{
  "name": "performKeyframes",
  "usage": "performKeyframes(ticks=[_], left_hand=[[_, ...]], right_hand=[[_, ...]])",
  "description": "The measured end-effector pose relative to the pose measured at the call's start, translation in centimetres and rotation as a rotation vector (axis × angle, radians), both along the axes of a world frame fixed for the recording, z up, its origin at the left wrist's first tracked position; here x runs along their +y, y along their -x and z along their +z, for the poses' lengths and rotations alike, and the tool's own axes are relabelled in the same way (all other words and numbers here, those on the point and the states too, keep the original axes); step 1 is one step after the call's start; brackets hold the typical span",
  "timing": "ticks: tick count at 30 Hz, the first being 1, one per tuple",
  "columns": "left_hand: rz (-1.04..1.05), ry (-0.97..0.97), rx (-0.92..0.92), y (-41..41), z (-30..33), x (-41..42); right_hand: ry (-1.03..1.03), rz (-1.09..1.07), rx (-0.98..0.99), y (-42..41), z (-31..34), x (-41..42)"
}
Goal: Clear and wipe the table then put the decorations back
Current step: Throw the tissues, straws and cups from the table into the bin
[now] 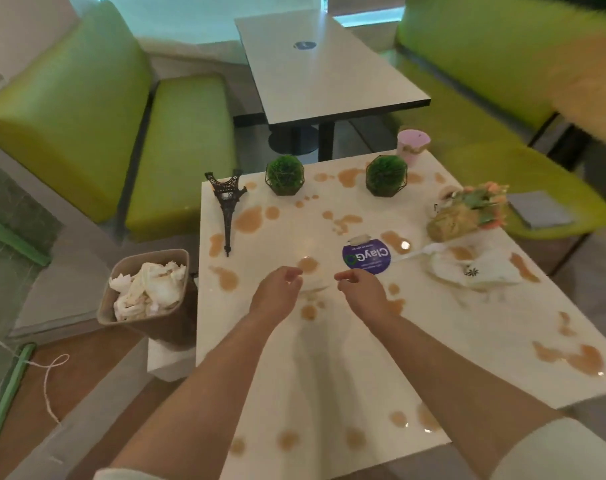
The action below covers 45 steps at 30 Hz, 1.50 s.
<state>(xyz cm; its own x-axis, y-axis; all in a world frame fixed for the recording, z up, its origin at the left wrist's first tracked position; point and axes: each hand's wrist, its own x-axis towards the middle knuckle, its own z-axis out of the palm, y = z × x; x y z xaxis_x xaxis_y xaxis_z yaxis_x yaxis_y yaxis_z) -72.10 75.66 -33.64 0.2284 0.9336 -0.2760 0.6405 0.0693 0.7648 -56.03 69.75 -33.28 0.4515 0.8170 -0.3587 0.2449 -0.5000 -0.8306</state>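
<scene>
Our left hand [277,292] and right hand [360,291] are hovering loosely curled, holding nothing, over the stained worktop [346,358]. We are judging clearing underway: the crumpled wrapper [474,271] and decorations, including the tower figurine [227,206], are awaiting removal.

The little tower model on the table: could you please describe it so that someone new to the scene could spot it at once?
Start at the white table blotched with brown spills, and look to its far left corner, above the bin of crumpled paper. There lies the tower model, beside the left of two round green plants. It alone is dark, thin and pointed, with splayed legs.
</scene>
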Motion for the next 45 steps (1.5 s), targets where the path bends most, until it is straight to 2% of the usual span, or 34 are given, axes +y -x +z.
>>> performKeyframes(ticks=[5, 10, 17, 21, 28, 37, 41, 45], left_hand=[[-0.083, 0.032, -0.061, -8.4, -0.5, -4.9], [-0.197, 0.040, -0.047, -16.2, -1.1, -8.9], [-0.310, 0.051, -0.026, -22.8, -1.9, -10.5], [-0.388, -0.052, 0.086, -25.6, -2.2, -9.8], [-0.472, -0.263, 0.172, -29.6, -3.1, -6.8], [-0.668, -0.307, 0.397, -32.1, -5.6, -3.1], [-0.643, -0.351, 0.442, -32.5, -6.4, -3.1], [-0.624, -0.283, 0.467, -32.5, -6.8, -3.3]], right_hand=[[-0.013, -0.093, -0.002, -7.6, 0.4, -6.2], [-0.015, -0.158, -0.059, -14.9, 0.3, -11.7], [-0.008, -0.279, -0.062, -21.3, -0.7, -15.5], [-0.007, -0.337, -0.044, -24.0, -1.3, -15.7], [-0.013, -0.434, -0.091, -28.3, -2.2, -14.3], [0.063, -0.522, -0.010, -31.5, -3.4, -10.6], [0.115, -0.495, -0.006, -31.8, -3.9, -9.4], [0.099, -0.471, 0.026, -31.7, -4.6, -9.1]])
